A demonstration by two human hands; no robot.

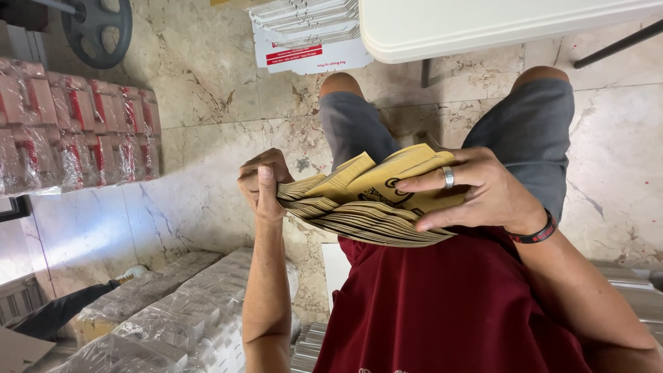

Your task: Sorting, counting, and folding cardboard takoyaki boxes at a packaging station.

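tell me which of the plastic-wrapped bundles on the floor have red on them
The wrapped bundles along the left edge, beside the dark wheel, show red through the film. The bundles at the bottom left look pale grey-white with no red.

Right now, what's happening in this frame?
A seated person holds a thick stack of flat yellow-brown cardboard sheets over their lap. The left hand pinches one end, fanning the sheets' edges; the right hand, wearing a ring, lies spread across the top sheet. Plastic-wrapped bundles sit on the marble floor, and a white table stands ahead.
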